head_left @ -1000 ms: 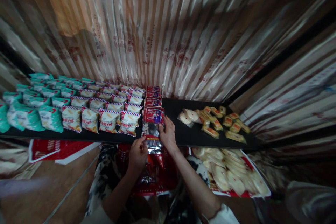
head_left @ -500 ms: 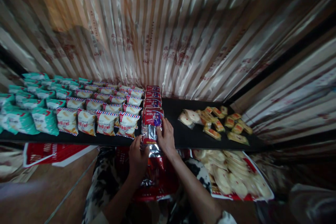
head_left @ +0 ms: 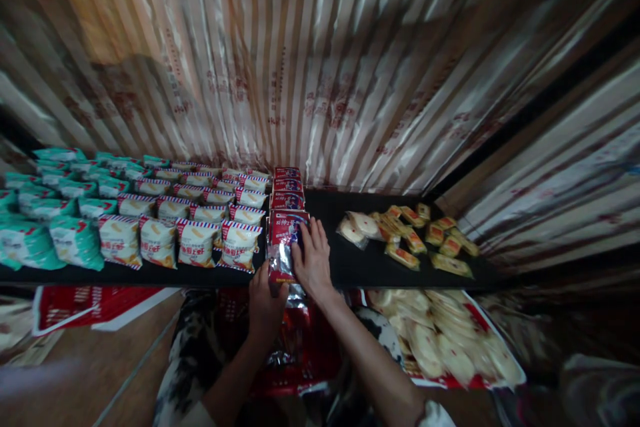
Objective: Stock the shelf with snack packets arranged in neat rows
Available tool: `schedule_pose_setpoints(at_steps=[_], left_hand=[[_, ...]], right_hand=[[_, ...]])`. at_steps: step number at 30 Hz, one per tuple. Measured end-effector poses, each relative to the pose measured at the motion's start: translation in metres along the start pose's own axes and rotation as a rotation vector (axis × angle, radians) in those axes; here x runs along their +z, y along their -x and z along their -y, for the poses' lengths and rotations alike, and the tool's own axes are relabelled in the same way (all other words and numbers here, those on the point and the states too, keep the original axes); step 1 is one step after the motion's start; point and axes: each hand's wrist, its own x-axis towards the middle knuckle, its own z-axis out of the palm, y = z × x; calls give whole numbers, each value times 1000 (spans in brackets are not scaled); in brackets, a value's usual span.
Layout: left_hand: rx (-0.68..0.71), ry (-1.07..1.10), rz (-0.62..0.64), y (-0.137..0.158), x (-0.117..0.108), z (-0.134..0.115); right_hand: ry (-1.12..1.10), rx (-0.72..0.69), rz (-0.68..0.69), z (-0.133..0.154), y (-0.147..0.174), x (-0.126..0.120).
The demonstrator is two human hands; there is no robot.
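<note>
Since the earlier frame, the right hand (head_left: 314, 263) has come further over the front red packet (head_left: 281, 259). Striped sheeting (head_left: 320, 80) hangs behind a black shelf (head_left: 345, 270). Below, at right, sits a red tray (head_left: 517, 375) of pale packs (head_left: 457, 343). Teal bags (head_left: 75, 240) fill the shelf's left end, then white bags (head_left: 195, 243), 4 in front. Beside these, near the front edge, lies the front red packet, with matching packets (head_left: 287, 201) behind. Small yellow packs (head_left: 403, 255) lie farther right. Right fingers are unclenched, spread along the packet's right side; the left hand (head_left: 267, 307) is at its lower left corner, but whether those fingers grip I cannot tell.
</note>
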Motion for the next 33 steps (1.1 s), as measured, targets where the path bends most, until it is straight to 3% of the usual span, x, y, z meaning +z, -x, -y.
schedule_pose_setpoints(at_steps=[4, 10, 17, 23, 33], left_hand=[[18, -48, 10, -1, 1, -8], [-18, -87, 48, -2, 3, -13], [31, -175, 36, -2, 8, -14], [-20, -203, 21, -3, 11, -18], [-7, -155, 81, 0, 7, -16]], right_hand=[[79, -102, 128, 24, -34, -1], [180, -26, 305, 28, -78, 29], [140, 35, 307, 5, -72, 48], [187, 11, 289, 3, -69, 53], [205, 46, 401, 9, -76, 39]])
